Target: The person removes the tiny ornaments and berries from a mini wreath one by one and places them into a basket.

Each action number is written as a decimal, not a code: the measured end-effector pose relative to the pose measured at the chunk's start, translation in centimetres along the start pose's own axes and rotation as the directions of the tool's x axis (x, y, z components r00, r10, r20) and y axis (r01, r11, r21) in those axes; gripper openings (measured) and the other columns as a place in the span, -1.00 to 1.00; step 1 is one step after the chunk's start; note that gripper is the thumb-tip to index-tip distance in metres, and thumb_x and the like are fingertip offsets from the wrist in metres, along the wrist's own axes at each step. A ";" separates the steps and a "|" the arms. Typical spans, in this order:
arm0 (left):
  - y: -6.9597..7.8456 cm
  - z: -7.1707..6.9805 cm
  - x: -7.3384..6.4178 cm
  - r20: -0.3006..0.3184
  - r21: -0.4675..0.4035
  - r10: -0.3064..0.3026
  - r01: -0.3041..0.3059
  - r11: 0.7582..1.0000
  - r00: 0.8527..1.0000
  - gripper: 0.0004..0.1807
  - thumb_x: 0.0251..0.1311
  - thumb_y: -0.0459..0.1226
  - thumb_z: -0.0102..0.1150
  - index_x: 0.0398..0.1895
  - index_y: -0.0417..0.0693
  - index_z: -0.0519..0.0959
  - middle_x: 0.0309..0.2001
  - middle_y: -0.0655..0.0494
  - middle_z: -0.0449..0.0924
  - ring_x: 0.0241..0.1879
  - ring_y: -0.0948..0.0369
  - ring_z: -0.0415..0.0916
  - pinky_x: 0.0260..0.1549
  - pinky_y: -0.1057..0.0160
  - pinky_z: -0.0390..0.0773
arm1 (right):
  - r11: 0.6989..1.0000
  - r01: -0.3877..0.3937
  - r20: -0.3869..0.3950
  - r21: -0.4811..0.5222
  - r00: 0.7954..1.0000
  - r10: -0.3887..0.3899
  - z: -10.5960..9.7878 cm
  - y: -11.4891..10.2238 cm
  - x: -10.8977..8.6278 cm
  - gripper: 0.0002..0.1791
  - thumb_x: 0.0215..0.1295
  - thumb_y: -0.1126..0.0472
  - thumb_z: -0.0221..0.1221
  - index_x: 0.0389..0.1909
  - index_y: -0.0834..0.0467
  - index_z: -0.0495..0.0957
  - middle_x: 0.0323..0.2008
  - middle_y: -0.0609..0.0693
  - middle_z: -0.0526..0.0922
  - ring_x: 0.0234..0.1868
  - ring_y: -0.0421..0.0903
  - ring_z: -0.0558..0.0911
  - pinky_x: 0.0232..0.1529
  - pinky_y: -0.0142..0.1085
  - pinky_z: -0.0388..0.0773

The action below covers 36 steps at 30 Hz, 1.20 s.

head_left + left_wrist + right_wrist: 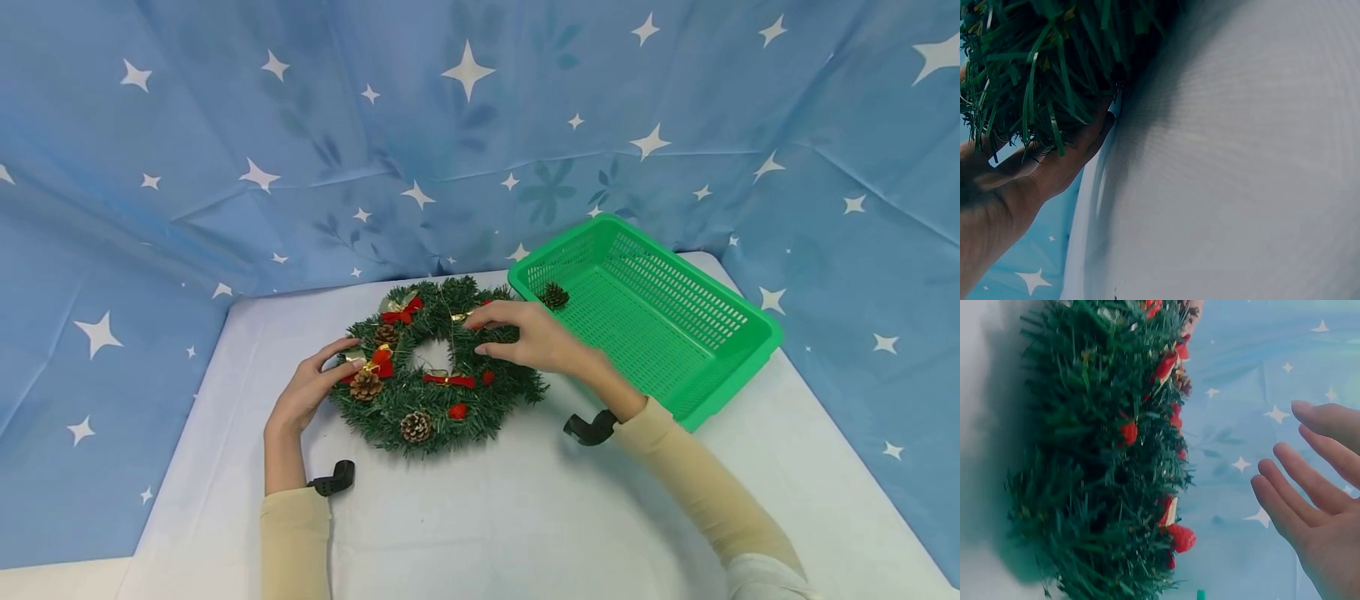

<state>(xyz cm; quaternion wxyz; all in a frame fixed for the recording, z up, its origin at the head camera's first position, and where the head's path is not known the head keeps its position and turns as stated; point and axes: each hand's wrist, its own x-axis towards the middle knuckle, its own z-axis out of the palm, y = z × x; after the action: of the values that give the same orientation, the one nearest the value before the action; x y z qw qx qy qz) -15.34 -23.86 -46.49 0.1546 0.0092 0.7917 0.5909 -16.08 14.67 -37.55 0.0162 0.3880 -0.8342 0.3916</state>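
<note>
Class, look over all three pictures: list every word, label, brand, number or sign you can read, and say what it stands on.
There is none to read in any view.
The wreath shows only bows, pine cones and berries.
The green basket has a plain rim and holds a pine cone.
The blue cloth carries white stars and faint leaf shapes, not letters.
The left hand and right hand bear no marks.

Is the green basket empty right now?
No, a single pine cone lies in the far left corner of the green basket.
</note>
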 end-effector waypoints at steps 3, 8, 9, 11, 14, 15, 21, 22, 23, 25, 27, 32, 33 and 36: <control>-0.1 0.1 0.0 -0.001 0.002 -0.001 0.001 1.000 1.000 -0.25 0.41 0.00 0.27 0.59 0.06 0.27 0.68 -0.03 -0.18 0.64 -0.17 -0.23 0.48 -0.37 0.06 | 1.000 0.017 -0.006 0.013 1.000 -0.017 0.6 -0.3 -0.2 -0.58 0.25 0.29 0.44 0.14 0.18 0.68 0.14 0.07 0.70 0.07 0.06 0.70 0.06 -0.02 0.68; -0.1 0.0 0.2 0.002 0.010 0.007 -0.007 1.000 1.000 -0.24 0.41 0.02 0.26 0.59 0.07 0.27 0.68 -0.02 -0.17 0.64 -0.18 -0.26 0.49 -0.40 0.02 | 0.999 0.030 -0.008 0.045 1.000 -0.030 1.4 -0.6 -0.5 -0.58 0.26 0.30 0.43 0.15 0.19 0.66 0.14 0.10 0.69 0.09 0.16 0.69 0.09 0.08 0.65; -0.2 0.0 0.2 0.003 0.010 0.008 -0.008 1.000 1.000 -0.24 0.41 0.03 0.26 0.59 0.07 0.27 0.68 -0.02 -0.17 0.65 -0.18 -0.26 0.49 -0.39 0.02 | 0.998 0.033 -0.009 0.047 0.999 -0.032 1.5 -0.7 -0.6 -0.57 0.26 0.29 0.43 0.15 0.20 0.66 0.14 0.10 0.69 0.10 0.16 0.69 0.09 0.09 0.65; -0.2 -0.1 0.3 0.002 0.009 0.006 -0.006 1.000 1.000 -0.23 0.40 0.04 0.27 0.59 0.07 0.28 0.68 0.00 -0.16 0.65 -0.17 -0.25 0.49 -0.39 0.02 | 0.999 0.033 -0.012 0.042 0.999 -0.033 1.8 -0.8 -0.7 -0.58 0.27 0.27 0.43 0.15 0.19 0.66 0.15 0.09 0.69 0.11 0.14 0.69 0.10 0.10 0.65; -0.1 -0.1 0.3 0.001 0.013 0.004 -0.004 1.000 1.000 -0.21 0.39 0.05 0.28 0.60 0.07 0.26 0.68 -0.01 -0.17 0.64 -0.17 -0.23 0.49 -0.38 0.04 | 0.999 0.034 -0.014 0.042 0.999 -0.034 2.3 -1.0 -0.8 -0.59 0.29 0.24 0.42 0.15 0.17 0.67 0.15 0.06 0.70 0.11 0.11 0.69 0.08 0.09 0.65; -0.1 -0.1 0.3 0.000 0.014 0.002 -0.002 1.000 1.000 -0.21 0.39 0.05 0.28 0.60 0.06 0.26 0.68 -0.01 -0.17 0.64 -0.18 -0.22 0.49 -0.38 0.04 | 0.998 0.035 -0.016 0.047 0.999 -0.034 2.5 -1.0 -0.8 -0.59 0.29 0.23 0.42 0.16 0.17 0.67 0.15 0.06 0.69 0.11 0.12 0.69 0.08 0.09 0.65; -0.1 -0.1 0.2 0.000 0.015 -0.005 0.005 1.000 1.000 -0.22 0.40 0.06 0.27 0.59 0.07 0.27 0.68 -0.01 -0.18 0.64 -0.18 -0.25 0.48 -0.39 0.04 | 0.994 0.034 -0.035 0.105 0.999 -0.031 3.7 -0.9 -1.0 -0.58 0.28 0.26 0.42 0.17 0.17 0.66 0.16 0.08 0.69 0.12 0.16 0.68 0.11 0.08 0.65; -0.1 -0.1 0.2 -0.001 0.013 -0.006 0.006 1.000 1.000 -0.22 0.40 0.06 0.27 0.59 0.08 0.27 0.68 0.00 -0.18 0.64 -0.18 -0.26 0.48 -0.39 0.03 | 0.994 0.036 -0.037 0.107 0.999 -0.032 3.9 -0.9 -1.0 -0.57 0.28 0.26 0.42 0.16 0.17 0.66 0.16 0.08 0.69 0.11 0.16 0.68 0.11 0.07 0.65; -0.1 -0.1 0.2 0.000 0.011 -0.007 0.007 1.000 1.000 -0.23 0.40 0.06 0.27 0.59 0.08 0.28 0.68 0.00 -0.18 0.64 -0.18 -0.26 0.48 -0.40 0.02 | 0.993 0.040 -0.039 0.108 0.999 -0.036 4.1 -0.8 -1.1 -0.57 0.27 0.26 0.43 0.16 0.18 0.66 0.16 0.09 0.69 0.11 0.16 0.68 0.11 0.07 0.65; -0.2 0.0 0.2 -0.002 0.007 -0.007 0.007 1.000 1.000 -0.24 0.40 0.05 0.26 0.59 0.08 0.28 0.68 0.00 -0.18 0.64 -0.17 -0.26 0.49 -0.40 0.02 | 0.993 0.047 -0.040 0.107 0.998 -0.043 4.4 -0.8 -1.1 -0.57 0.27 0.25 0.43 0.16 0.19 0.66 0.15 0.08 0.69 0.10 0.15 0.68 0.10 0.07 0.66; -0.2 0.0 0.2 0.000 0.008 -0.005 0.005 1.000 1.000 -0.23 0.40 0.05 0.26 0.59 0.08 0.28 0.68 0.00 -0.18 0.64 -0.18 -0.26 0.48 -0.40 0.02 | 0.992 0.053 -0.043 0.111 0.998 -0.049 4.7 -0.8 -1.1 -0.57 0.27 0.25 0.43 0.16 0.21 0.66 0.15 0.09 0.69 0.09 0.16 0.69 0.09 0.08 0.66; -0.3 -0.1 0.4 -0.001 0.004 0.004 -0.004 1.000 1.000 -0.24 0.40 0.03 0.27 0.59 0.06 0.28 0.68 0.00 -0.16 0.64 -0.15 -0.23 0.49 -0.38 0.03 | 0.992 0.056 -0.049 0.113 0.998 -0.050 5.1 -0.9 -1.3 -0.55 0.26 0.24 0.44 0.17 0.16 0.66 0.15 0.07 0.69 0.08 0.14 0.70 0.08 0.08 0.66; -0.3 -0.1 0.4 -0.001 0.003 0.005 -0.005 1.000 1.000 -0.24 0.40 0.03 0.27 0.59 0.06 0.28 0.68 0.00 -0.15 0.64 -0.14 -0.22 0.49 -0.37 0.04 | 0.993 0.057 -0.051 0.107 0.997 -0.051 5.2 -0.9 -1.3 -0.55 0.25 0.24 0.45 0.17 0.14 0.66 0.15 0.06 0.69 0.09 0.12 0.70 0.09 0.06 0.66; -0.3 -0.2 0.4 -0.001 0.006 0.004 -0.004 1.000 1.000 -0.23 0.40 0.04 0.27 0.59 0.06 0.28 0.68 0.00 -0.15 0.64 -0.15 -0.17 0.49 -0.36 0.07 | 0.993 0.065 -0.058 0.098 0.997 -0.060 5.2 -1.1 -1.4 -0.54 0.23 0.25 0.46 0.17 0.12 0.67 0.16 0.04 0.69 0.12 0.04 0.69 0.12 -0.02 0.66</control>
<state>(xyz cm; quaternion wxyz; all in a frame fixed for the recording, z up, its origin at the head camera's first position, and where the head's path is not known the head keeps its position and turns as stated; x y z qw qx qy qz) -15.68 -24.03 -46.84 0.1529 0.0110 0.7935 0.5889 -12.95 11.63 -40.94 0.0318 0.4035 -0.8001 0.4427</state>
